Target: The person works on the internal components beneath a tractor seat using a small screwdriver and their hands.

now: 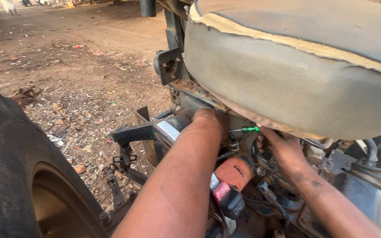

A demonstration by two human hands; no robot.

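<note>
I am leaning over the machine, and the big worn seat [296, 66] is filling the far right of my view, while the large black tyre [18, 176] is standing at the near left. Under the front edge of the seat, both my hands are working in the narrow gap above the engine. My left hand [210, 119] is reaching far in, and its fingers are hidden under the seat, so I cannot tell if they are gripping something. My right hand [283, 145] is curled, and it seems to be holding the end of the green-handled screwdriver [248, 129].

The screwdriver is lying between my 2 hands, with its long axis running left to right, almost level. Its thin shaft is pointing left, toward my left hand. Just below, the orange filter [235, 172] is sitting nearer to me.
</note>
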